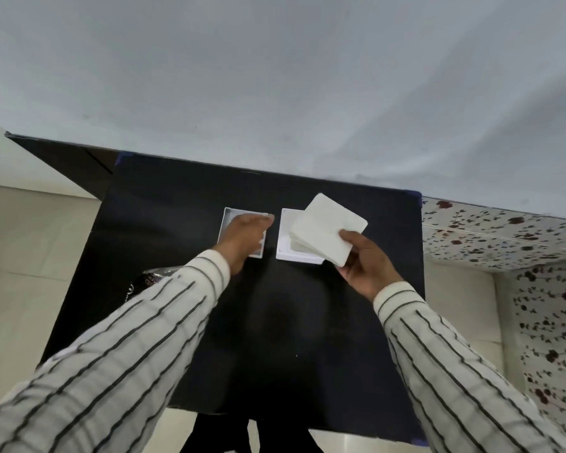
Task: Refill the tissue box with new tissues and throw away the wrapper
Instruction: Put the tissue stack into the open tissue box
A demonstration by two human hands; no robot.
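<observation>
Near the left edge of the black table [164, 197], a dark crinkled wrapper [151, 277] peeks out from under your left sleeve [138, 328]; most of it is hidden, so its shape cannot be told. Just right of it, toward the table's middle, your left hand [242, 238] lies flat over an open white box part [230, 220], fingers stretched out and together, palm down, gripping nothing that you can see. The hand covers most of that part, so what is inside it cannot be told. Just beside it, with a narrow strip of black table between them, sits the second white box part [285, 237], a shallow square piece resting flat. Over its right half you hold a stack of white tissues [327, 230] in your right hand [365, 263], thumb on top and fingers beneath, pinched on the stack's near right corner. The stack is tilted and turned at an angle to the box part, overlapping it from above. Both striped sleeves reach in from the near edge.
</observation>
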